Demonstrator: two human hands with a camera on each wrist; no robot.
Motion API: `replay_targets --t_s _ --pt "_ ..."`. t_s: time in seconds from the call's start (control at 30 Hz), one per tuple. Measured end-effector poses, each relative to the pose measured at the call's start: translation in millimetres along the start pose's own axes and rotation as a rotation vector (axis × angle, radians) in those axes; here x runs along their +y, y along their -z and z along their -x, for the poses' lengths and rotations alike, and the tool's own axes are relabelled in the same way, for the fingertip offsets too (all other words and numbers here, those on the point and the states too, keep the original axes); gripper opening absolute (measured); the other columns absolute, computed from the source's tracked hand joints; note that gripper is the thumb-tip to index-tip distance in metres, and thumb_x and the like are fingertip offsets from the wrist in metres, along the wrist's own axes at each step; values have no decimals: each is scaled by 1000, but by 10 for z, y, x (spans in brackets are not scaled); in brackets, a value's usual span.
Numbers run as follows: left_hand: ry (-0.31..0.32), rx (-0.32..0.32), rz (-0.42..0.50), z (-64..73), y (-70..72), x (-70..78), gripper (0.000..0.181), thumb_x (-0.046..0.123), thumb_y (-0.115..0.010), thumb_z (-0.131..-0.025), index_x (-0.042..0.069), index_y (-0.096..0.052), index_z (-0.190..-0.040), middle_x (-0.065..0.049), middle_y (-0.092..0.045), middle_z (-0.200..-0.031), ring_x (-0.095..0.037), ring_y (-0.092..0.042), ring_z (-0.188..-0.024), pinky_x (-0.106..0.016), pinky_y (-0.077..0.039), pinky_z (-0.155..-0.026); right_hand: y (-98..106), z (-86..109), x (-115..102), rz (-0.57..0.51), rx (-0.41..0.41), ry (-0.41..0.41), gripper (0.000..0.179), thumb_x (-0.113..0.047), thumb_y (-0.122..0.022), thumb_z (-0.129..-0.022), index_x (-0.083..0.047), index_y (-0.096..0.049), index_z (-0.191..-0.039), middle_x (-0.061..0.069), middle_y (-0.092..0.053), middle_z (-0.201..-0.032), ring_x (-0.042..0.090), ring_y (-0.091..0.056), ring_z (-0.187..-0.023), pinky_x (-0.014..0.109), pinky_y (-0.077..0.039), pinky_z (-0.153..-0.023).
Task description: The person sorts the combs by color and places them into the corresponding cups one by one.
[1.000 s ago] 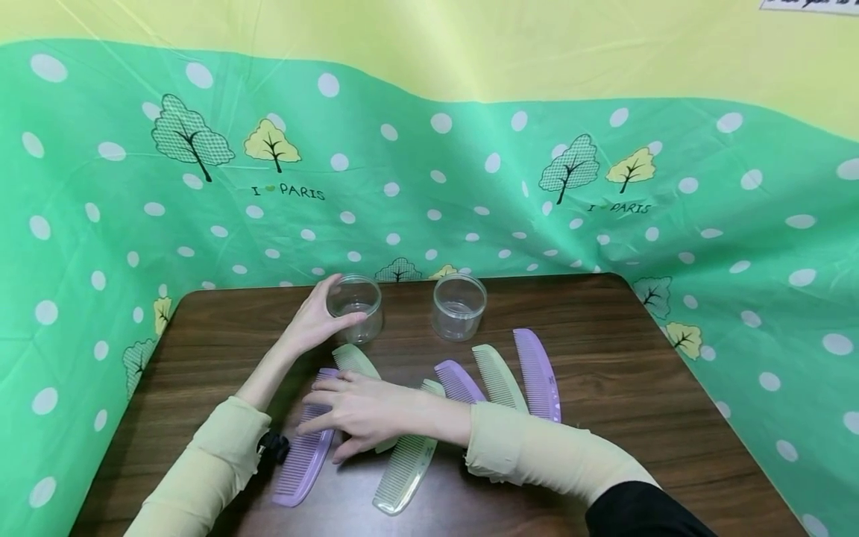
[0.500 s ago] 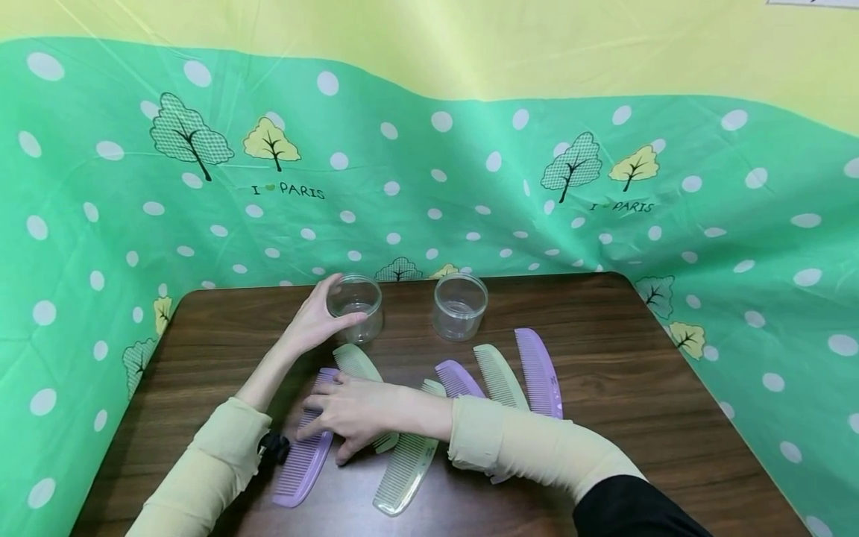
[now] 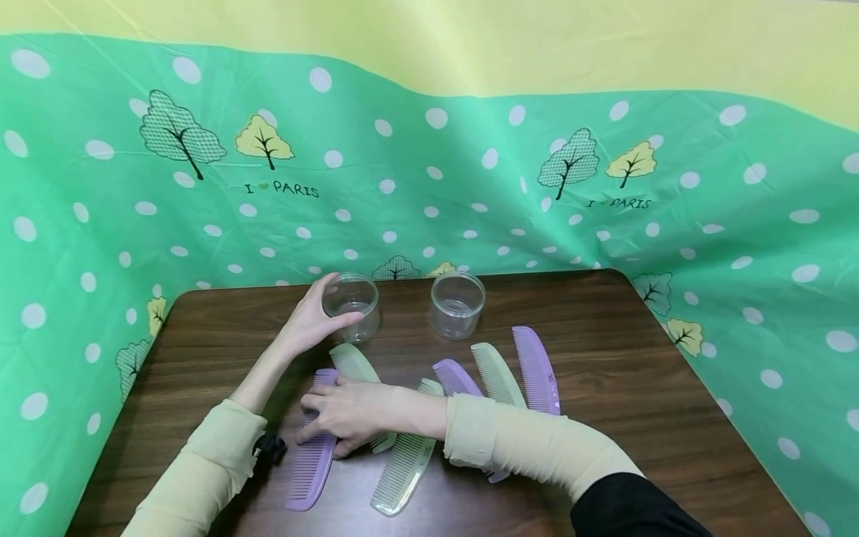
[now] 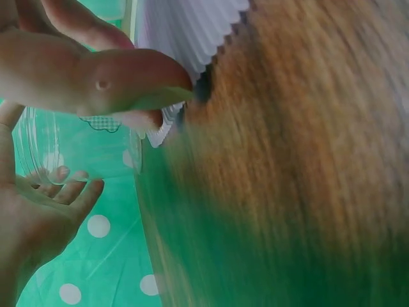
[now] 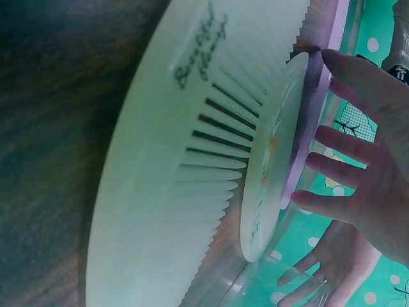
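In the head view my left hand [image 3: 310, 322] holds a clear round jar [image 3: 365, 302] at the back of the table, thumb across its front and fingers behind the rim. My right hand [image 3: 359, 410] reaches over to the leftmost purple comb [image 3: 312, 473], with fingertips at one long edge and thumb at the other. Under that hand lies a green comb [image 3: 354, 362], its middle hidden. The left wrist view shows the right hand's finger [image 4: 137, 77] against the toothed purple comb [image 4: 185, 38]. Beside it the left hand [image 4: 45, 224] is spread around the jar [image 4: 83, 147].
A second clear jar [image 3: 458, 306] stands right of the first. More combs lie fanned on the wooden table [image 3: 644, 418]: a green comb [image 3: 403, 477] in front, and a purple comb [image 3: 456, 378], a green comb [image 3: 496, 373] and a purple comb [image 3: 537, 369] partly behind the right sleeve [image 3: 537, 440].
The leftmost purple comb's near end has swung a little to the right. My right hand's fingers have drawn in around it. My left hand stays on the jar.
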State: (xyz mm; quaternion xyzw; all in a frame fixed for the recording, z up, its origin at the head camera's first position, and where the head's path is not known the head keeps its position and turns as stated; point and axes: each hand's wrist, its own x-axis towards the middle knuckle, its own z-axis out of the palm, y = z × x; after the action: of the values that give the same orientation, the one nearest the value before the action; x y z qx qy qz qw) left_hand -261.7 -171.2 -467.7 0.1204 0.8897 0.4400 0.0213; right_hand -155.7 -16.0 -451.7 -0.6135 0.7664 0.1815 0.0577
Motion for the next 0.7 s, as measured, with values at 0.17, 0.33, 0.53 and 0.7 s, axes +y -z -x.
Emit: replay_targets --t_s 0.17,0.33,0.53,0.7 --pt "-6 8 -13 -3 24 -7 106 59 -81 -82 18 -25 -162 -11 -40 -162 -35 -38 -150 -62 -34 -119 1 6 7 34 16 25 62 -51 -71 -92 -51 -45 -149 -3 -47 -150 14 -48 -138 32 -55 -95" --pt "-1 0 -16 -2 23 4 106 60 -81 -82 19 -25 -162 -12 -40 -162 -36 -38 -150 -62 -34 -119 -27 37 -26 140 61 45 52 -38 -63 -100 -50 -47 -148 -8 -51 -150 14 -54 -134 29 -57 -90" --pt "-2 3 -15 -3 8 2 106 58 -82 -82 17 -26 -162 -13 -41 -161 -35 -39 -150 -61 -34 -119 -70 76 -61 265 127 68 42 -34 -47 -107 -48 -47 -147 -11 -56 -143 12 -58 -126 24 -58 -81" --pt "3 -4 -14 -6 9 0 106 59 -81 -82 17 -25 -162 -13 -40 -162 -35 -38 -151 -61 -34 -119 -94 112 -72 301 140 76 43 -34 -44 -108 -46 -44 -149 -10 -56 -145 15 -57 -131 32 -58 -94"
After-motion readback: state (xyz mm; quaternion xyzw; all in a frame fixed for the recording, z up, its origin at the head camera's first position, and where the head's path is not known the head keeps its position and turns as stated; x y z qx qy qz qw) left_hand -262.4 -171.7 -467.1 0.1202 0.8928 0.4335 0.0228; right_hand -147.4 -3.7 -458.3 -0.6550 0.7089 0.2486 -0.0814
